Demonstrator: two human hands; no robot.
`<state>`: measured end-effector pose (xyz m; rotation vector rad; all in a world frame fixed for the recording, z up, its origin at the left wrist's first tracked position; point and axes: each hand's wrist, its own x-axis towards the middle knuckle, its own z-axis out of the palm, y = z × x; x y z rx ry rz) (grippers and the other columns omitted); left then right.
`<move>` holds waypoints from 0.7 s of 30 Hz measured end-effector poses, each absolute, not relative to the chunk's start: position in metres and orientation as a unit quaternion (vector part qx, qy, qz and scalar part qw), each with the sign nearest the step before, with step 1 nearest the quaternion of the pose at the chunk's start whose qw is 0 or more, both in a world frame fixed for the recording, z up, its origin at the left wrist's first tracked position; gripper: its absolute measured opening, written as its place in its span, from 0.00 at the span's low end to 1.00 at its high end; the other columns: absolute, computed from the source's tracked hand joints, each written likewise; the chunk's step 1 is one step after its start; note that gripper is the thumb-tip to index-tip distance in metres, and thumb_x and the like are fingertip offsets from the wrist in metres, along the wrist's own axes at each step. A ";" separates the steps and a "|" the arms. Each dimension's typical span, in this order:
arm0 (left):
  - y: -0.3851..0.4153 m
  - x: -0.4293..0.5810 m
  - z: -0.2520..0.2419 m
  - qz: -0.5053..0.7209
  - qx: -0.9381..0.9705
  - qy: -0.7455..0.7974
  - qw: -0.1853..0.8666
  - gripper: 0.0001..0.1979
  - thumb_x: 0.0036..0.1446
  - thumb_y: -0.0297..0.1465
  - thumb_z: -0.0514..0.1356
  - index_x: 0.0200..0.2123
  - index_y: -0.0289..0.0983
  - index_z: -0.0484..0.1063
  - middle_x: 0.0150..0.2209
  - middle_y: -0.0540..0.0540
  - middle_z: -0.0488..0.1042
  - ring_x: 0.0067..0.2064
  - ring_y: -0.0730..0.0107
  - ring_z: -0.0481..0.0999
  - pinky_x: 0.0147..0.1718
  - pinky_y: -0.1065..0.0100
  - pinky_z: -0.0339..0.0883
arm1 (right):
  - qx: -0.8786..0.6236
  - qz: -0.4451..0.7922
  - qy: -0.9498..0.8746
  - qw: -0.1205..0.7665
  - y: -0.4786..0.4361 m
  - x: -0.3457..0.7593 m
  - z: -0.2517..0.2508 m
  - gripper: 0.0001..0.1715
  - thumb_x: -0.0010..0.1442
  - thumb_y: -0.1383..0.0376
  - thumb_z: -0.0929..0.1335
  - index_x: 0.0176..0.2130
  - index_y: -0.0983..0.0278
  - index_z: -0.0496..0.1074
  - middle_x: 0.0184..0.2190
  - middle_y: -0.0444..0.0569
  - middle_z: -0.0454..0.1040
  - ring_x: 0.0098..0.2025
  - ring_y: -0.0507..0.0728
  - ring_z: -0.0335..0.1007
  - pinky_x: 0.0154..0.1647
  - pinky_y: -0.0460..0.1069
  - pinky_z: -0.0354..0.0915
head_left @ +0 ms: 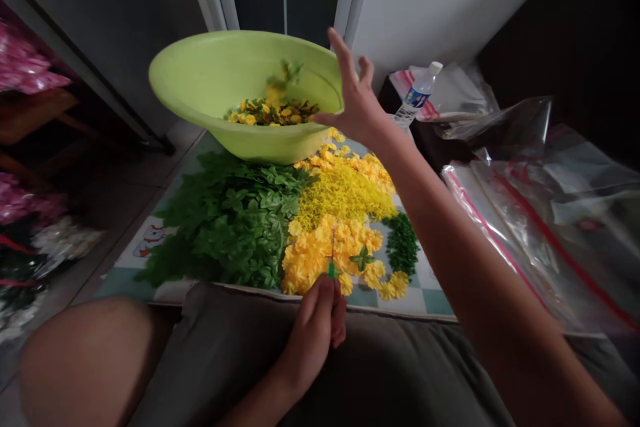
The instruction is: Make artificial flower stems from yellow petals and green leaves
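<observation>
My left hand (315, 323) is closed around a thin needle-like tool (332, 269) with a green collar, its fine tip pointing away from me over the yellow flower heads (313, 257). My right hand (357, 97) reaches out with spread fingers, empty, at the right rim of a lime-green basin (200, 73). A blurred yellow flower with green leaves (283, 83) is in mid-air inside the basin, apart from the fingers. Below it lie many assembled yellow flowers (273, 112). A small green leaf piece (362, 258) rests on the loose flower heads.
Green artificial leaves (240, 227) pile up at left on the low table (440, 302). Yellow stringy pieces (345, 193) and a dark green clump (401, 245) lie at right. Beyond them are a plastic bottle (419, 92) and clear bags (520, 213). Pink bundles (25, 57) stand far left.
</observation>
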<state>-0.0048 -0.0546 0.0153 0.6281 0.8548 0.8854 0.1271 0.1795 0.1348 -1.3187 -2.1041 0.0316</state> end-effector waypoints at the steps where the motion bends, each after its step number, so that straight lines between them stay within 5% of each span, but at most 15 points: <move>1: -0.054 -0.006 0.015 0.414 0.292 0.399 0.764 0.22 0.58 0.52 0.51 0.26 0.39 0.58 0.14 0.62 0.48 0.15 0.80 0.45 0.15 0.75 0.47 | -0.536 0.007 -0.781 0.320 0.175 0.134 0.121 0.53 0.52 0.72 0.70 0.66 0.61 0.40 0.66 0.57 0.44 0.66 0.70 0.41 0.59 0.62 0.57; 5: -0.051 -0.009 0.017 0.421 0.309 0.402 0.752 0.20 0.62 0.47 0.51 0.26 0.38 0.60 0.15 0.60 0.51 0.18 0.78 0.52 0.23 0.73 0.55 | -0.651 0.034 -0.739 0.173 0.117 0.188 0.055 0.22 0.61 0.73 0.60 0.55 0.68 0.63 0.54 0.61 0.64 0.52 0.61 0.66 0.52 0.57 0.64; 7: -0.050 -0.008 0.017 0.419 0.320 0.399 0.750 0.19 0.63 0.44 0.51 0.25 0.37 0.61 0.16 0.57 0.56 0.22 0.77 0.58 0.28 0.71 0.58 | -0.657 0.075 -0.742 0.110 0.088 0.210 0.023 0.14 0.61 0.74 0.60 0.42 0.68 0.72 0.42 0.55 0.73 0.43 0.57 0.71 0.45 0.53 0.67; 9: -0.049 -0.007 0.017 0.418 0.329 0.397 0.748 0.18 0.63 0.43 0.52 0.25 0.37 0.62 0.20 0.54 0.61 0.25 0.75 0.62 0.31 0.70 0.60 | -0.659 0.099 -0.743 0.066 0.072 0.218 -0.002 0.09 0.63 0.71 0.63 0.38 0.67 0.72 0.38 0.51 0.74 0.40 0.55 0.72 0.43 0.53 0.69; 17: -0.042 -0.010 0.017 0.394 0.365 0.419 0.732 0.11 0.64 0.40 0.48 0.41 0.39 0.62 0.20 0.60 0.49 0.18 0.79 0.45 0.17 0.75 0.47 | -0.665 0.133 -0.734 -0.036 0.078 0.199 -0.028 0.15 0.64 0.61 0.65 0.48 0.67 0.69 0.44 0.51 0.72 0.41 0.56 0.72 0.40 0.54 0.70; 21: -0.041 -0.015 0.016 0.371 0.419 0.433 0.707 0.12 0.64 0.40 0.50 0.43 0.39 0.66 0.18 0.60 0.47 0.18 0.77 0.46 0.17 0.74 0.42 | -0.683 0.133 -0.717 -0.026 0.068 0.201 -0.027 0.16 0.64 0.61 0.65 0.49 0.68 0.68 0.43 0.51 0.72 0.40 0.56 0.72 0.40 0.54 0.70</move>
